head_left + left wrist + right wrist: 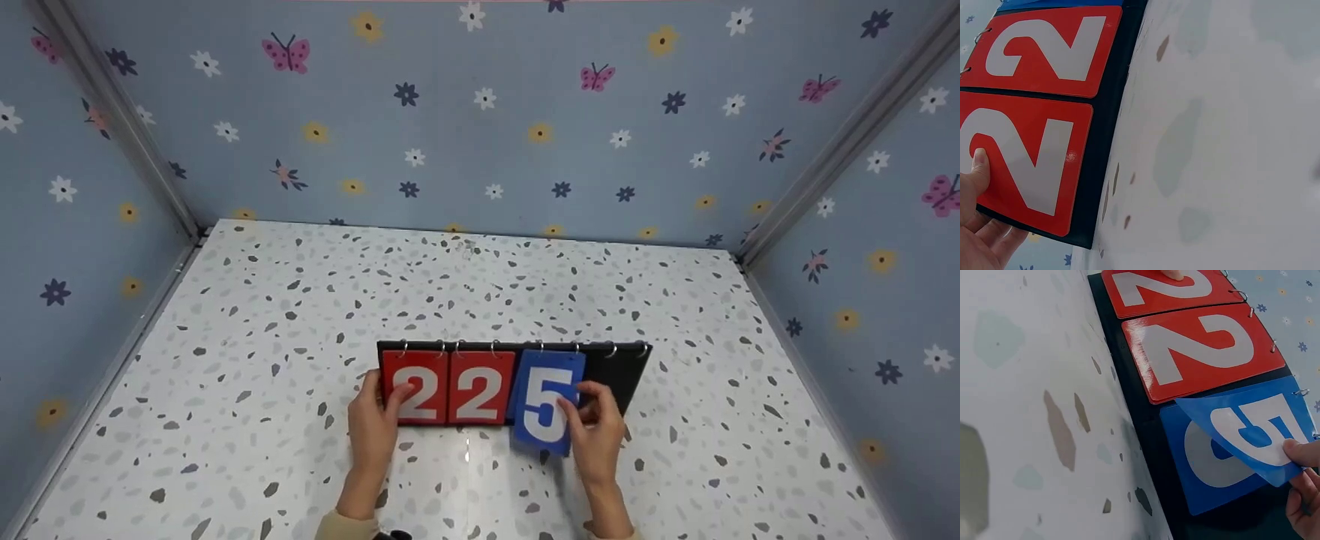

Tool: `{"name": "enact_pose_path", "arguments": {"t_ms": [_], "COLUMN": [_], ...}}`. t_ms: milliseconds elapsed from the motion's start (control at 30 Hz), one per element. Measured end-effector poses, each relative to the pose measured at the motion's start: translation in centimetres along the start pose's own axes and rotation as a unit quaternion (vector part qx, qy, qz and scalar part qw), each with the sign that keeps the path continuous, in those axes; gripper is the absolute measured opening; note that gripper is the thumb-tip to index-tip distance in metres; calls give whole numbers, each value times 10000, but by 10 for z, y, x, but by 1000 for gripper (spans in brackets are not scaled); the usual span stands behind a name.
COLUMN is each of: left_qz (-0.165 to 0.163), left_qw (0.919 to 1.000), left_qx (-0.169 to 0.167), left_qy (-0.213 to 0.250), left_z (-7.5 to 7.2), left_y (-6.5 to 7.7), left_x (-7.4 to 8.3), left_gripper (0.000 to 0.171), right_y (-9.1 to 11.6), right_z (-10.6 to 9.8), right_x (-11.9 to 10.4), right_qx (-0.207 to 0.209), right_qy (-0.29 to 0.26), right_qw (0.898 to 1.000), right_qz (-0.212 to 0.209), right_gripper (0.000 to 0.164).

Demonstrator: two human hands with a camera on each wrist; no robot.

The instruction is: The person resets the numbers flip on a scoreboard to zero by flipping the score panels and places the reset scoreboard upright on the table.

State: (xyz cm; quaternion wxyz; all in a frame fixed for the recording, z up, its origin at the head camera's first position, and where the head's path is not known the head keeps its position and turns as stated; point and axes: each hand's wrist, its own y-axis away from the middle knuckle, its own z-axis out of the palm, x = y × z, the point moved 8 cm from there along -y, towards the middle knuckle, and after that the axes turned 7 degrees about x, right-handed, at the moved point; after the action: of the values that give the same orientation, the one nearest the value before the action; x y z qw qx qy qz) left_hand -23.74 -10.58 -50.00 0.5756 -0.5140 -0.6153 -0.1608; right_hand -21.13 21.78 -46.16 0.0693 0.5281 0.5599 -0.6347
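Observation:
A black flip scoreboard stands tilted on the speckled tabletop, with number cards hung from metal rings along its top edge. Two red cards, each with a white 2, hang at its left: the outer card and the inner card. My left hand grips the board's left end, thumb on the outer card's front and fingers behind. Between thumb and fingers, my right hand pinches the right edge of a blue card showing 5. That card is lifted and bent away from another blue card, whose white digit is partly covered.
The white tabletop has grey and brown specks. Blue panels printed with flowers and butterflies enclose the back and both sides. At the board's right end, rings hang with no card. A small dark object shows at the bottom edge.

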Motion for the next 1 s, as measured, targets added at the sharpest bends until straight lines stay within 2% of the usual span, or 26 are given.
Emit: {"name": "enact_pose_path", "arguments": {"t_ms": [100, 133, 200, 333, 367, 467, 567, 667, 867, 1000], "left_qz": [23, 40, 75, 154, 172, 215, 234, 190, 127, 139], "left_qw": [10000, 10000, 10000, 9998, 9998, 9997, 9996, 9997, 9999, 9999], "left_qx": [6, 10, 25, 77, 91, 114, 112, 97, 84, 93], "left_qy": [16, 13, 10, 17, 30, 64, 66, 71, -16, -15], "left_z": [-1, -1, -2, -3, -3, -4, -4, -4, -3, -3], "left_y": [-1, -1, -1, -1, -1, -1, -1, -1, -1, -1], "left_x": [1, 1, 2, 3, 3, 4, 5, 5, 4, 4], "left_gripper": [33, 33, 33, 32, 32, 32, 32, 32, 31, 31], "right_y": [0, 2, 1, -2, -6, -8, -12, -17, -32, -45], "right_z": [-1, 0, -2, -5, -7, -6, -7, -9, -14, -17], "right_x": [0, 9, 10, 7, -2, -7, -11, -16, -23, -26], "right_qx": [-155, -209, -282, -595, -689, -1065, -1308, -1372, -1311, -1140], "right_qy": [-216, -532, -852, -1482, -1422, -1779, -2117, -2302, -2314, -2082], "right_qw": [9996, 9983, 9957, 9862, 9860, 9761, 9665, 9624, 9638, 9714], "right_qz": [97, 85, 216, 429, 539, 657, 632, 434, 183, 31], "right_gripper": [25, 24, 21, 17, 17, 20, 22, 23, 23, 26]}}
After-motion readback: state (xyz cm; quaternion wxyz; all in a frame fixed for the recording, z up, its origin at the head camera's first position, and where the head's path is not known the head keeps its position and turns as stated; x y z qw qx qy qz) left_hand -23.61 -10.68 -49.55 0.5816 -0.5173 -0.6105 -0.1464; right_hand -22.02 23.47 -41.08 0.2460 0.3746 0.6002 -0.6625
